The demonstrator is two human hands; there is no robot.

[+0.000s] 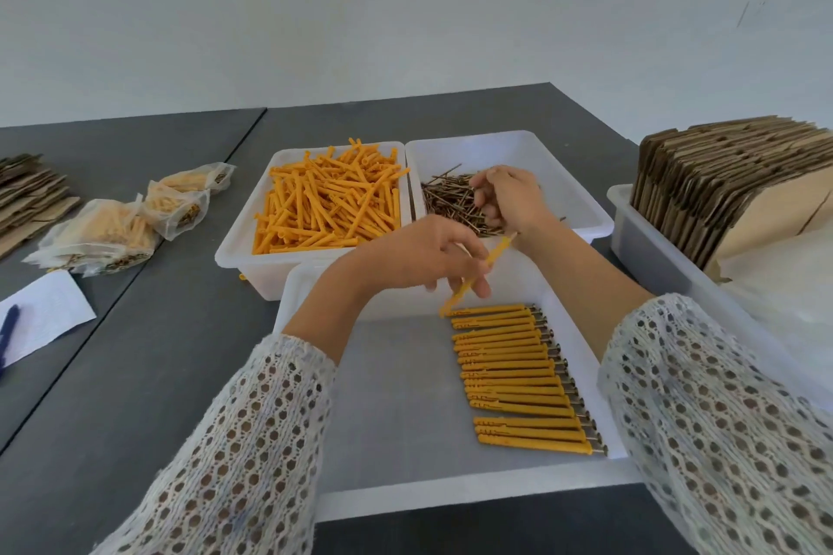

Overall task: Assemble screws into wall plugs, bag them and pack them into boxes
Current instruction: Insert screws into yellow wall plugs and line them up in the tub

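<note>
My left hand (428,257) pinches an orange wall plug with a screw in it (478,275), tilted over the far end of the near white tray (405,487). A row of several assembled plugs (518,379) lies in that tray. My right hand (507,198) reaches into the white tray of brown screws (455,198), its fingers curled among them; whether it holds one I cannot tell. Left of that tray stands a white tray full of loose orange plugs (324,203).
Several filled clear bags (130,221) lie on the dark table at the left, beside flattened cardboard (27,198) and a white paper with a blue pen (40,320). A white bin of folded cardboard boxes (721,176) stands at the right.
</note>
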